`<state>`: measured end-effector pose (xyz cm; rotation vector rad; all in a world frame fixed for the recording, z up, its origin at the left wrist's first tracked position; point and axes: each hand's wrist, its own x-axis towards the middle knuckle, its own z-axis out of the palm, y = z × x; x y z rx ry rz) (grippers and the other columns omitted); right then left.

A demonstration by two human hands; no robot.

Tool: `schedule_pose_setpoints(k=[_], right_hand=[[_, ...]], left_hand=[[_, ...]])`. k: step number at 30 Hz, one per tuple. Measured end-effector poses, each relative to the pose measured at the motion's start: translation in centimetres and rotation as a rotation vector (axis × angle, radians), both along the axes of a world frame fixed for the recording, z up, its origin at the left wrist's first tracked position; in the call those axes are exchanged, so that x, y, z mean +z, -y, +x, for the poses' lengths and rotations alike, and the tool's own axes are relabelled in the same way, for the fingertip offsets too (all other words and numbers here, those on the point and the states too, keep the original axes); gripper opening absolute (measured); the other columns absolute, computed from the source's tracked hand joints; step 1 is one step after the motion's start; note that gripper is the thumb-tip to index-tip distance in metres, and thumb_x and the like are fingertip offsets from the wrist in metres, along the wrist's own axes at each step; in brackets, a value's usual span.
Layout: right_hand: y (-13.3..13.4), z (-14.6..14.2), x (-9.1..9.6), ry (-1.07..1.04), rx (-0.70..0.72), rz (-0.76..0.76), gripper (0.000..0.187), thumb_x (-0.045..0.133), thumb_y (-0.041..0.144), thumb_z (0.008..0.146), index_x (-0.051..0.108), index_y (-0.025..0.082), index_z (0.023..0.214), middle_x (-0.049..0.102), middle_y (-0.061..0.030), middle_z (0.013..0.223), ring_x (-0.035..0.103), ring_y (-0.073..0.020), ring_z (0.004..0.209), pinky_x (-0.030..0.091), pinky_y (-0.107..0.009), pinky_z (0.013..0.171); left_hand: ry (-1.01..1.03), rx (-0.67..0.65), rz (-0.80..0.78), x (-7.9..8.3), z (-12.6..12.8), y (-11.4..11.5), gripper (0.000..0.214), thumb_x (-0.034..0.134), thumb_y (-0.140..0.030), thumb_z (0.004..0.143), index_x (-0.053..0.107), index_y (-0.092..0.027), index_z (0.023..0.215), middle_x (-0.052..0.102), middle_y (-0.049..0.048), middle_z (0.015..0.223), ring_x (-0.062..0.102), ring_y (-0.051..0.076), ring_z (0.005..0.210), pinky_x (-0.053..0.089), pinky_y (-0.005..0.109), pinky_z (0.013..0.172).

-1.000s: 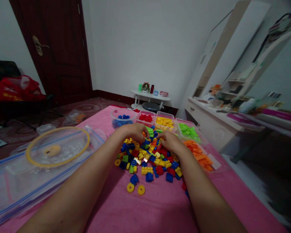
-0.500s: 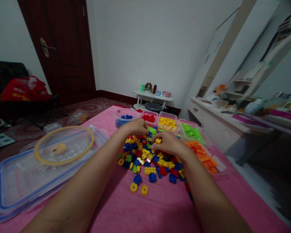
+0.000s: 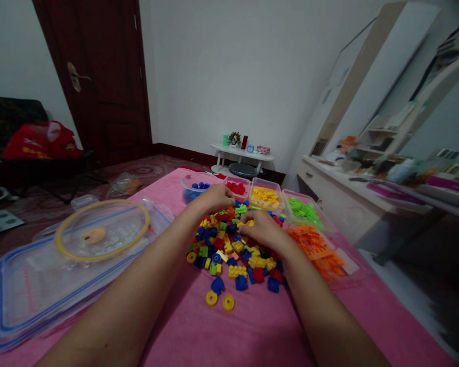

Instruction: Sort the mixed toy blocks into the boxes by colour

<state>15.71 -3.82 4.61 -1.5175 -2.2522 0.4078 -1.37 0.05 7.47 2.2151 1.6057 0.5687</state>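
A mixed heap of toy building bricks (image 3: 222, 244) in yellow, blue, red and green lies between my arms. My left hand (image 3: 217, 198) is over the far left part of the heap, its fingers curled together. What they hold, if anything, is hidden behind the hand. Low over the right part of the heap, my right hand (image 3: 263, 228) pinches a yellow brick (image 3: 248, 223) between thumb and fingers. Two yellow wheels (image 3: 228, 302) lie on the cloth in front of the heap.
Around the heap's far side stand a round tub of blue bricks (image 3: 187, 193) and boxes of red (image 3: 237, 187), yellow (image 3: 265, 194), green (image 3: 304, 210) and orange bricks (image 3: 317, 247). Clear lids (image 3: 42, 295) lie at left on the pink cloth (image 3: 252, 336). A dresser (image 3: 329, 188) stands at right.
My right hand has moved slightly left with the yellow brick still pinched. The left hand stays almost in place, and the view has shifted a little.
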Motion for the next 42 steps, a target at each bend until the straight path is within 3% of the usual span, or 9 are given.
schedule_pose_setpoints(k=[4, 8, 14, 20, 27, 31, 36, 39, 42], right_hand=[[-1.2, 1.7, 0.4, -0.586, -0.153, -0.208, 0.018, 0.060, 0.027, 0.068, 0.064, 0.015, 0.081, 0.052, 0.0033, 0.051, 0.047, -0.0091, 0.047, 0.034, -0.019, 0.043], [-1.4, 2.0, 0.4, -1.210, -0.129, -0.451, 0.021, 0.063, 0.020, 0.069, 0.058, 0.015, 0.089, 0.054, 0.0036, 0.059, 0.048, -0.0057, 0.046, 0.035, -0.014, 0.038], [-1.7, 1.5, 0.6, -1.519, -0.282, -0.509, 0.015, 0.062, 0.021, 0.077, 0.048, 0.018, 0.079, 0.056, 0.0033, 0.061, 0.053, -0.0059, 0.047, 0.041, -0.013, 0.039], [-1.5, 1.0, 0.9, -1.264, -0.219, -0.363, 0.027, 0.055, 0.045, 0.082, 0.053, 0.019, 0.088, 0.063, -0.0013, 0.075, 0.058, -0.0097, 0.055, 0.044, -0.018, 0.043], [-0.6, 0.4, 1.2, -0.688, -0.037, -0.105, 0.038, 0.045, 0.045, 0.086, 0.060, 0.019, 0.110, 0.064, -0.0067, 0.112, 0.062, -0.0173, 0.093, 0.050, -0.028, 0.074], [-0.2, 0.4, 2.0, -0.500, 0.043, 0.105, 0.035, 0.046, 0.038, 0.086, 0.065, 0.017, 0.106, 0.066, -0.0068, 0.109, 0.059, -0.0174, 0.101, 0.044, -0.029, 0.087], [1.2, 1.0, 3.6, -0.103, 0.040, 0.129, 0.017, 0.060, 0.022, 0.072, 0.071, 0.019, 0.083, 0.070, -0.0031, 0.085, 0.061, -0.0160, 0.078, 0.044, -0.025, 0.070], [2.4, 1.2, 4.1, 0.218, 0.039, 0.015, 0.005, 0.068, 0.019, 0.062, 0.070, 0.021, 0.066, 0.067, -0.0011, 0.068, 0.059, -0.0144, 0.064, 0.040, -0.024, 0.058], [3.2, 0.9, 3.9, 0.440, -0.012, -0.105, 0.012, 0.076, 0.024, 0.052, 0.069, 0.022, 0.062, 0.064, -0.0005, 0.061, 0.057, -0.0141, 0.057, 0.037, -0.024, 0.051]], left_hand=[[-0.058, -0.055, -0.017, -0.6, 0.1, 0.0, 0.021, 0.053, -0.023, 0.064, 0.071, -0.013, 0.071, 0.058, 0.0003, 0.056, 0.048, 0.010, 0.054, 0.032, 0.019, 0.050], [-0.080, -0.233, -0.187, -0.9, -0.1, 0.0, 0.026, 0.065, -0.020, 0.058, 0.073, -0.017, 0.082, 0.065, -0.0006, 0.065, 0.053, 0.011, 0.060, 0.036, 0.017, 0.053], [0.346, -0.110, -0.244, -1.0, 1.4, 0.1, 0.034, 0.062, -0.022, 0.071, 0.064, -0.014, 0.104, 0.065, 0.0041, 0.079, 0.058, 0.011, 0.061, 0.047, 0.021, 0.058], [1.123, -0.001, -0.736, -2.0, 4.8, 1.1, 0.055, 0.035, -0.064, 0.082, 0.046, -0.016, 0.108, 0.057, 0.0052, 0.079, 0.059, 0.012, 0.057, 0.053, 0.028, 0.056], [1.385, 0.079, -1.010, -3.6, 5.3, 0.4, 0.048, 0.037, -0.061, 0.084, 0.047, -0.014, 0.086, 0.053, 0.0044, 0.072, 0.061, 0.014, 0.063, 0.055, 0.026, 0.054], [1.497, 0.061, -0.905, -4.0, 4.9, -0.4, 0.026, 0.055, -0.039, 0.082, 0.051, -0.015, 0.090, 0.054, 0.0008, 0.070, 0.059, 0.010, 0.059, 0.054, 0.021, 0.054], [1.389, 0.119, -0.775, -3.0, 4.1, -0.8, 0.008, 0.058, -0.020, 0.078, 0.055, -0.012, 0.081, 0.050, -0.0028, 0.058, 0.042, 0.002, 0.042, 0.034, 0.009, 0.037], [1.181, 0.121, -0.572, -2.4, 2.8, -0.8, 0.013, 0.059, -0.024, 0.076, 0.058, -0.012, 0.082, 0.053, -0.0024, 0.062, 0.034, 0.000, 0.040, 0.024, 0.011, 0.036], [0.656, 0.067, -0.226, -1.8, 1.1, -0.6, 0.018, 0.066, -0.028, 0.068, 0.064, -0.013, 0.078, 0.057, -0.0010, 0.063, 0.040, 0.004, 0.046, 0.029, 0.014, 0.043]])
